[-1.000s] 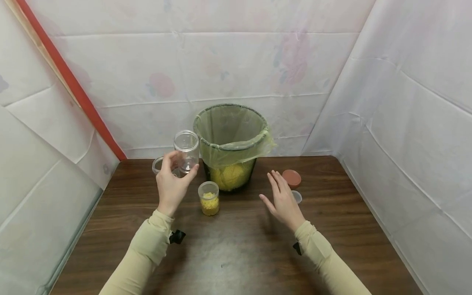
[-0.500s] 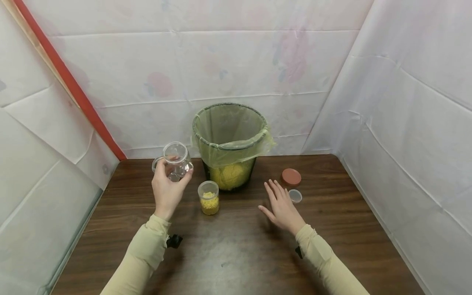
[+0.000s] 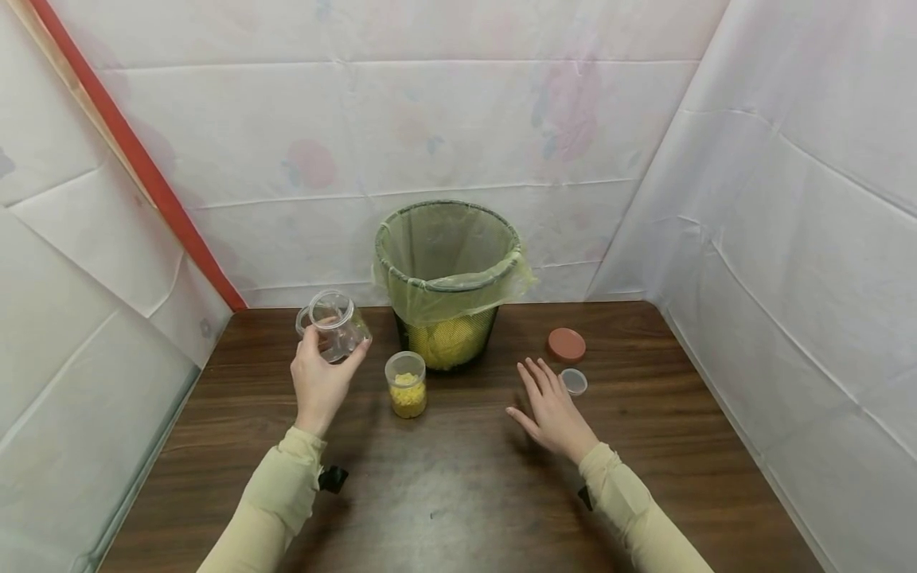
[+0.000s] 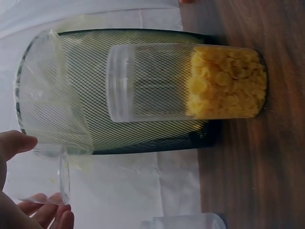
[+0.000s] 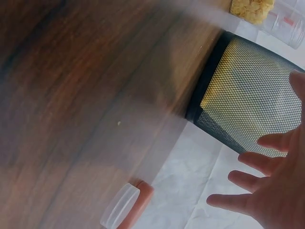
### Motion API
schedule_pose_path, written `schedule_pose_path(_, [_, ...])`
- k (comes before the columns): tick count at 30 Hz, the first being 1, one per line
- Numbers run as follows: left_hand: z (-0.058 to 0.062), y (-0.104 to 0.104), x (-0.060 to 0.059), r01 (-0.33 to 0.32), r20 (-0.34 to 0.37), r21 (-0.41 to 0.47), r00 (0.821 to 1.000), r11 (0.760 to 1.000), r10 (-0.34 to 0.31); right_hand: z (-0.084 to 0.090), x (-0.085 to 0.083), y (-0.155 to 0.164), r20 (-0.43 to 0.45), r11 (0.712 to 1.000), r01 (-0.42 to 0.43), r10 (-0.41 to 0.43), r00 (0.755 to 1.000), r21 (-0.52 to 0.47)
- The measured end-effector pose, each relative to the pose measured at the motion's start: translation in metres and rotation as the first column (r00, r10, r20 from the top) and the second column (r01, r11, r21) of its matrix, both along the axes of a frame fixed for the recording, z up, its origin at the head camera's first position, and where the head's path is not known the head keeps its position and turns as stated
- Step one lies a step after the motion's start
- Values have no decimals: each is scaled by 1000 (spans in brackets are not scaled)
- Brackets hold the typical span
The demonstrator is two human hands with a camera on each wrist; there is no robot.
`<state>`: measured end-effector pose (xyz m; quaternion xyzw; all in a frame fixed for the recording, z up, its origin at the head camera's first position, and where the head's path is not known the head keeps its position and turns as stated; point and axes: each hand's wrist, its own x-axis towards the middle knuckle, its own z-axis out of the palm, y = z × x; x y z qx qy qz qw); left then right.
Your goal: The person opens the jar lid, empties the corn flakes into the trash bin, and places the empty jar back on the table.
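My left hand (image 3: 331, 352) grips an empty clear plastic jar (image 3: 338, 325), tilted and held just above the table's back left. In the left wrist view only the jar's rim (image 4: 62, 177) and my fingertips (image 4: 16, 143) show. A small clear jar half full of yellow flakes (image 3: 407, 385) (image 4: 224, 81) stands uncapped in front of a black mesh bin (image 3: 447, 278) lined with a green bag. My right hand (image 3: 532, 394) is flat and open, low over the wood, right of the bin, holding nothing; its fingers (image 5: 257, 183) are spread.
A second empty clear jar (image 3: 306, 317) stands behind the held one. A red-brown lid (image 3: 567, 344) and a small clear lid (image 3: 573, 381) lie just beyond my right hand. White sheeting walls in the brown table (image 3: 444, 493) on three sides.
My left hand has brought the empty jar down and to the left, away from the bin's rim, and tilted it. The right hand has sunk slightly, still flat.
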<state>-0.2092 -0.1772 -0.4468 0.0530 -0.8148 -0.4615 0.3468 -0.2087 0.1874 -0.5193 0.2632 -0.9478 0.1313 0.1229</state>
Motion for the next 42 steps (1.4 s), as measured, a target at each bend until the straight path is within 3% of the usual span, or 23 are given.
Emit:
schedule_pose_path(10, [-17,-11,2,-25,71,-20,997,999,27,-7,8,6,9,1000,15,-15,1000,6])
schedule_pose_path(26, [-35,-23,3,-49,107,-51,993,997,54,-8,23,29,16,998,67,-67,998,4])
schedule_pose_path(42, [-56,-35,-5,-65,175,-64,982,996,75,-19,30,49,59,994,111,-112,992,9])
